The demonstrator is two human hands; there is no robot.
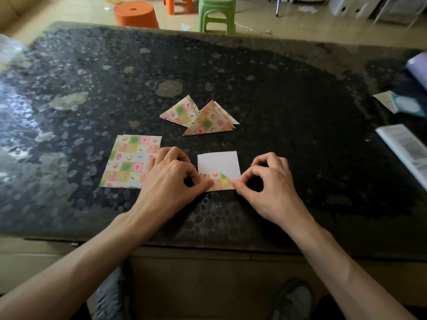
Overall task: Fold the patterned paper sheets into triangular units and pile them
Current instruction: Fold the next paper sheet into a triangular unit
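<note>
On the left of the dark, speckled table lies a stack of patterned sheets, flat and pattern side up, its edges slightly fanned so that more than one sheet shows; the checked print carries pink, green and yellow squares with small hearts. The left hand sits just right of that stack, its knuckles overlapping the stack's right edge; its fingers are curled, and thumb and forefinger pinch the near left corner of the single sheet. Farther back on the table, between the two hands as seen from above, rest two folded triangles: the left triangle lies flat with its point towards the far side, and the right triangle overlaps it at one corner, with several layers showing along its right edge. The single sheet lies in front of the person, white side up; its near edge is turned over, so a narrow patterned strip shows along the bottom. The right hand meets that strip at the near right corner; its thumb and forefinger close on the paper there, while the other fingers curl above the table. Well apart on the right edge lie some pale cards and an open booklet. Beyond the table, on the floor, stand an orange stool and a green stool.
</note>
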